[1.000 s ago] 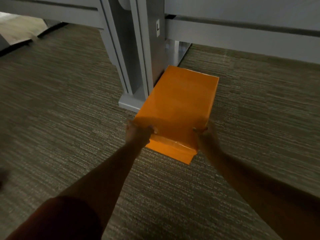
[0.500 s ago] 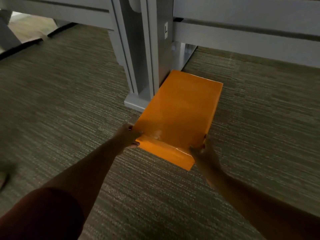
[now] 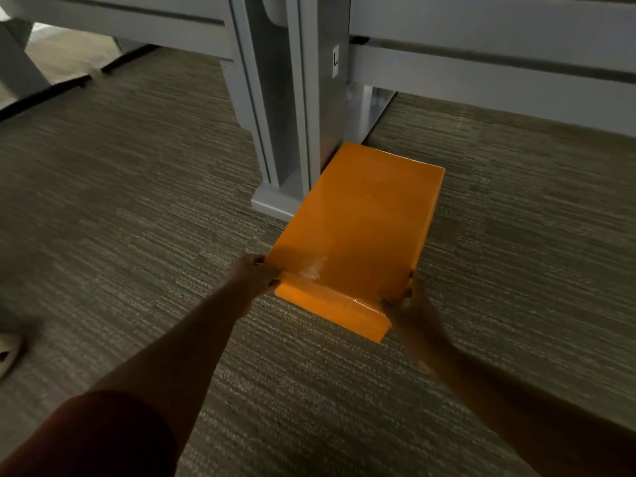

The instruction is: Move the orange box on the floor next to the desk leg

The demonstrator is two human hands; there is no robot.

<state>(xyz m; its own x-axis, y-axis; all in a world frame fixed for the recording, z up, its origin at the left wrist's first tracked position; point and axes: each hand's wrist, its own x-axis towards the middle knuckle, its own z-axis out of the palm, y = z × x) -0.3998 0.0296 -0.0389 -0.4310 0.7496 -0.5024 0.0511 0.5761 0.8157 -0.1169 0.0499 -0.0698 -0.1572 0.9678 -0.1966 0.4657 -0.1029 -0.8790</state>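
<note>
- The carpet (image 3: 137,201), grey-green with fine stripes, fills most of the view from your head camera, which looks forward and down.
- A pale grey desk (image 3: 481,63) runs across the top, and its upright desk leg (image 3: 296,98) comes down to a flat foot on the carpet just left of centre.
- Both your arms reach forward and down from the bottom corners, nearly straight, and draw closer together toward the middle; a dark red sleeve (image 3: 96,438) covers your left upper arm.
- The orange box (image 3: 358,228) lies long and flat in the centre, its far left edge right against the desk leg and its near end toward you.
- Your left hand (image 3: 253,278) is curled around the box's near left corner, thumb on top and fingers tucked under.
- Your right hand (image 3: 409,304) grips the near right corner, fingertips pressed on the side edge.
- The near end sits between your two hands; whether it rests on the carpet is unclear.
- A light shoe (image 3: 8,352) shows at the left edge.
</note>
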